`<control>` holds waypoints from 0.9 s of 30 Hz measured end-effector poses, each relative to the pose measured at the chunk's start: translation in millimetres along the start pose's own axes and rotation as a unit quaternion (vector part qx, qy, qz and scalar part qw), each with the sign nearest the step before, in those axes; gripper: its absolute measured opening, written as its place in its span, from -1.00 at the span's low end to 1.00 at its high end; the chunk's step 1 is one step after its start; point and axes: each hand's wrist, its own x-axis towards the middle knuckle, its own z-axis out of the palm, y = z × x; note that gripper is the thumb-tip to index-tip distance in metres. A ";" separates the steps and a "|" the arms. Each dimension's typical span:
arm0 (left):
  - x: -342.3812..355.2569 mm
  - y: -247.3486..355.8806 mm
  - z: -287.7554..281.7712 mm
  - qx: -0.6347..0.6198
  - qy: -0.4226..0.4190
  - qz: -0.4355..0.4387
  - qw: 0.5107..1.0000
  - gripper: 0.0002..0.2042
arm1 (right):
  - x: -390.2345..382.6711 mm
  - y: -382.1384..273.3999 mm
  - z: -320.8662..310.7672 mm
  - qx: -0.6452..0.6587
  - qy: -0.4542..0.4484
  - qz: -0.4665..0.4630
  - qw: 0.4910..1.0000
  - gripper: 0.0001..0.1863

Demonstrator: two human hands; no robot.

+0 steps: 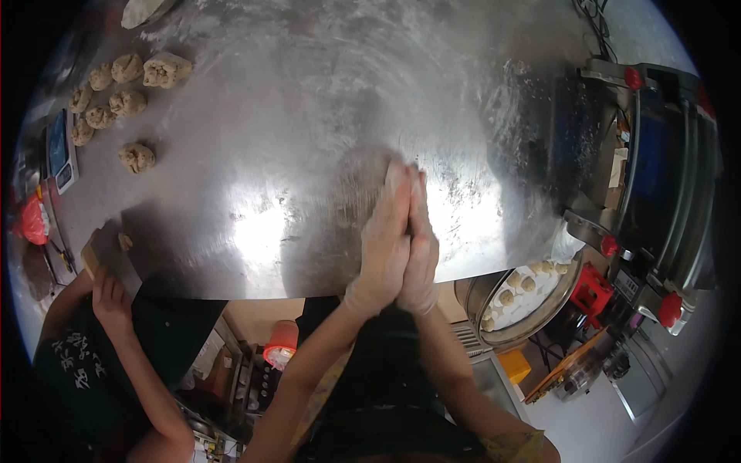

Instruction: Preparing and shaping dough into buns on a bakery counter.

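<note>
Pressing left hand (380,258) to right hand (421,262) — can't tell if anything's between, dough lumps (127,103) well leftward

- Steel table (332,116): silver-grey, streaked with white.
- Dough lumps (128,103) on the table's left: beige, brown-speckled.
- Scale (62,153) at the table's left edge: white with blue.
- Stool (592,292) beyond the table's near right corner: red.
- Co-worker's clothing (91,386) by the table's near left: dark green, white lettering.

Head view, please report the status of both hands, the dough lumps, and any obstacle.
Left hand and right hand together over steel table, space between hidden. Dough lumps at far left, untouched. Co-worker's hand at left, apart from both.
</note>
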 end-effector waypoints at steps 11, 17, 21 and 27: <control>-14.6 -1.0 0.6 -0.023 -0.005 -0.051 0.998 -0.37 | 14.0 -22.1 -6.0 -0.004 0.000 0.013 1.000 -0.16; -4.0 -24.5 -11.4 0.024 0.066 0.088 0.994 -0.35 | -4.1 -35.6 21.1 0.013 0.074 0.148 0.986 -0.23; -22.0 -11.1 2.7 -0.017 0.009 0.077 0.997 -0.48 | -3.1 -22.2 17.8 0.015 0.117 0.156 0.981 -0.29; -20.2 -24.3 -57.2 0.046 0.122 0.125 0.984 -0.49 | -24.1 -19.2 -29.5 -0.046 0.093 0.056 0.993 -0.42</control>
